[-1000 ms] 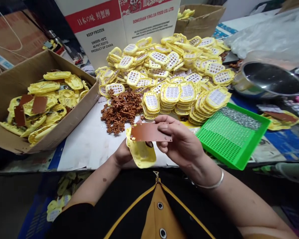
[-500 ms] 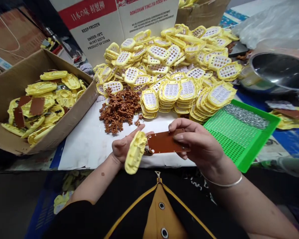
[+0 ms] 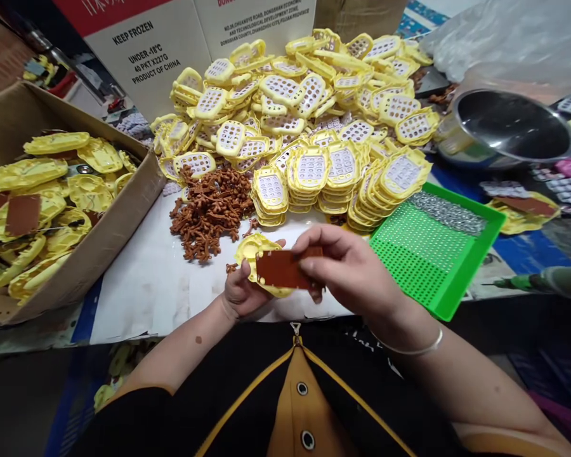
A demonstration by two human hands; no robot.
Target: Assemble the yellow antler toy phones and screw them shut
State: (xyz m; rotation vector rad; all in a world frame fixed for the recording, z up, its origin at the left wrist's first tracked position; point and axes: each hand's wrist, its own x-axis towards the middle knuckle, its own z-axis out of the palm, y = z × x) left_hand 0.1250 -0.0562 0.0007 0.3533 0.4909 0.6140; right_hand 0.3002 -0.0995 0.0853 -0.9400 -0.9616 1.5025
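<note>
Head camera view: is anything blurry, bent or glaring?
In the head view, bright highlights glint on the metal bowl; the space under the table sinks into shadow; the right hand looks slightly soft; white box lettering reads clearly; outer edges look stretched.

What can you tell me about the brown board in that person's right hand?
The brown board is a flat, thin-looking oblong, dark reddish-brown, with small pale spots near its left end. Its material is unclear. The right hand grips its right end in its fingers. The left end overlaps the yellow shell in the left hand; whether they touch, I can't tell.
</note>
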